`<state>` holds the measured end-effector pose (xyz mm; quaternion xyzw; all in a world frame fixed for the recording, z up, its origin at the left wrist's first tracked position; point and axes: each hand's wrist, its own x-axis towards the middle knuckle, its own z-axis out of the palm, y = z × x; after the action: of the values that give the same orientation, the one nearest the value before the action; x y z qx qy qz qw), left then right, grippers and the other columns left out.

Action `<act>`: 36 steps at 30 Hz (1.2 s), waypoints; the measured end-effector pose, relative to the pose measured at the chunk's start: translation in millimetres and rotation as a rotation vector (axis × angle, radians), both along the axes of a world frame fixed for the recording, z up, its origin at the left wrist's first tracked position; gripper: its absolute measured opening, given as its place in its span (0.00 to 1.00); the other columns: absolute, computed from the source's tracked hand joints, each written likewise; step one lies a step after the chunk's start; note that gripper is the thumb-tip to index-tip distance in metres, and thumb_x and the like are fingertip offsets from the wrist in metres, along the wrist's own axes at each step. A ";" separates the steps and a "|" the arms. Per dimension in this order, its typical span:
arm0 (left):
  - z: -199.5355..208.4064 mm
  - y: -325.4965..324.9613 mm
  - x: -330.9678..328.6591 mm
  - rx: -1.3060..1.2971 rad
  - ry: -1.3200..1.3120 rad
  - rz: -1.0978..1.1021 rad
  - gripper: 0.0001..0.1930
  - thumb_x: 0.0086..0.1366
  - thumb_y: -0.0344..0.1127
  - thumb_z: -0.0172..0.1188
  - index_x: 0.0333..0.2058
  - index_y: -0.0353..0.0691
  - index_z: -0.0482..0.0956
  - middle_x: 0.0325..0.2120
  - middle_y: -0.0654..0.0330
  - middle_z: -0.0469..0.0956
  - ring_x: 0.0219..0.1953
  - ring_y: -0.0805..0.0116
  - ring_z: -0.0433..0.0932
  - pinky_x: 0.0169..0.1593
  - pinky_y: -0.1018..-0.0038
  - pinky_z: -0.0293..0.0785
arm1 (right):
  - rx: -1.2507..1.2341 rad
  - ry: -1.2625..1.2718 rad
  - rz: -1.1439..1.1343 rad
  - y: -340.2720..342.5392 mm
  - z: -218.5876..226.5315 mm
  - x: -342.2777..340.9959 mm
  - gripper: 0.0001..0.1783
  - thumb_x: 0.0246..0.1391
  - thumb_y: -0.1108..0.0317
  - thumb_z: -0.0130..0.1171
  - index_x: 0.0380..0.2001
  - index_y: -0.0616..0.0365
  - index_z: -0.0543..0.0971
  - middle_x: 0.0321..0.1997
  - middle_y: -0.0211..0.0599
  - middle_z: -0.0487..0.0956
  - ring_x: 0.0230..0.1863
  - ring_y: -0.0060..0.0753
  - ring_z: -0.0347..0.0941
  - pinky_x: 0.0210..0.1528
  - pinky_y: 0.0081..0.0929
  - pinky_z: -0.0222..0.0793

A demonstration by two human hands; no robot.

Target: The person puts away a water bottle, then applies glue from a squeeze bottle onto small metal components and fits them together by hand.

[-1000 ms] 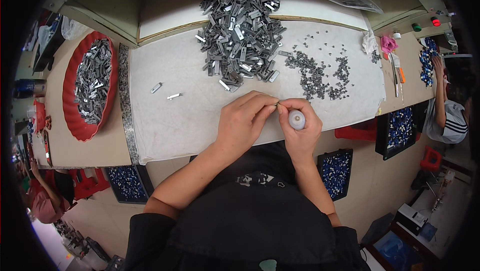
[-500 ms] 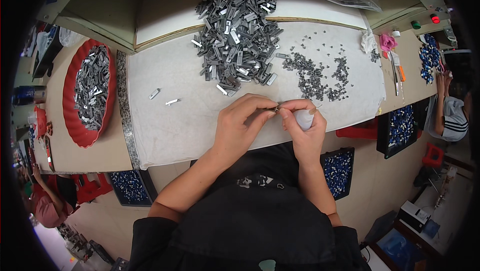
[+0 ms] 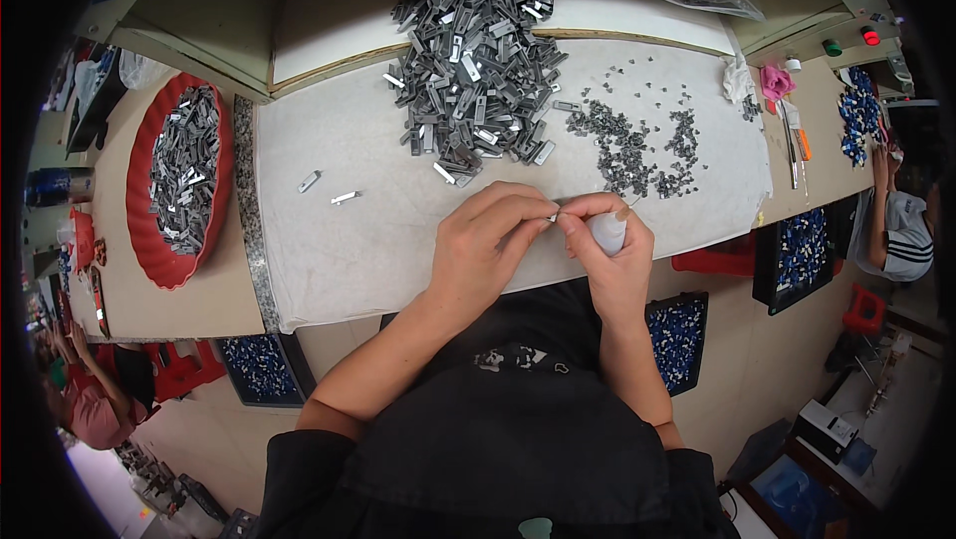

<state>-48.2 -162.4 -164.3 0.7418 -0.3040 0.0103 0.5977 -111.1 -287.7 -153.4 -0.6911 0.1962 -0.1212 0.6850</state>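
Note:
My left hand (image 3: pixel 478 248) and my right hand (image 3: pixel 619 265) meet fingertip to fingertip over the table's near side. Pinched in the left fingertips is a small metal piece (image 3: pixel 554 218), mostly hidden. My right thumb and forefinger touch it too, while a small white squeeze bottle (image 3: pixel 607 234) with a thin tip is tucked in the right palm. Beyond my hands lies a heap of grey metal clips (image 3: pixel 468 66). To its right, tiny dark metal bits (image 3: pixel 627 150) are scattered. Two single clips, one of them a silver clip (image 3: pixel 345 198), lie left of my hands.
A red scalloped tray (image 3: pixel 135 190) of similar metal parts stands at the left. On the right are a pink crumpled thing (image 3: pixel 777 83), an orange-handled tool (image 3: pixel 804 144) and a black bin (image 3: pixel 765 275) of blue and white pieces. Other people sit at both sides.
My hands stay together at the same place, with only slight finger movement on the small piece. The whole view has shifted a little. At the far left, another person's hands have moved.

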 end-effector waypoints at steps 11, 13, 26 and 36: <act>6.0 4.5 0.9 0.026 0.168 -0.074 0.08 0.50 0.19 0.56 0.31 0.33 0.76 0.30 0.56 0.75 0.32 0.71 0.75 0.36 0.81 0.70 | 0.098 -0.022 0.034 -3.6 -0.5 -1.8 0.02 0.44 0.78 0.56 0.25 0.62 0.75 0.24 0.27 0.74 0.25 0.12 0.64 0.27 0.11 0.59; -0.1 5.3 -0.3 -0.053 0.285 -0.101 0.07 0.52 0.20 0.55 0.32 0.32 0.75 0.30 0.57 0.76 0.33 0.72 0.75 0.37 0.82 0.70 | 0.165 -0.038 0.040 -1.9 -0.4 -2.6 0.02 0.44 0.78 0.56 0.26 0.62 0.75 0.24 0.27 0.74 0.24 0.11 0.64 0.26 0.10 0.59; 1.4 9.1 -2.4 -0.178 0.601 -0.169 0.07 0.56 0.21 0.52 0.35 0.30 0.72 0.31 0.59 0.75 0.36 0.75 0.74 0.40 0.83 0.69 | 0.122 -0.072 -0.005 6.6 -3.6 -2.3 0.03 0.45 0.78 0.56 0.27 0.64 0.74 0.27 0.29 0.75 0.28 0.14 0.67 0.31 0.12 0.62; -0.4 8.2 -1.7 -0.246 0.644 -0.153 0.05 0.55 0.26 0.55 0.31 0.32 0.75 0.28 0.59 0.77 0.33 0.74 0.76 0.39 0.80 0.71 | 0.122 -0.079 0.014 6.7 -2.8 -0.4 0.03 0.45 0.78 0.55 0.26 0.64 0.74 0.27 0.31 0.75 0.29 0.16 0.68 0.33 0.13 0.63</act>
<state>-50.0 -154.2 -164.7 0.6046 -0.1510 -0.2323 0.7468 -111.6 -281.0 -156.2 -0.6442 0.1712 -0.1312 0.7338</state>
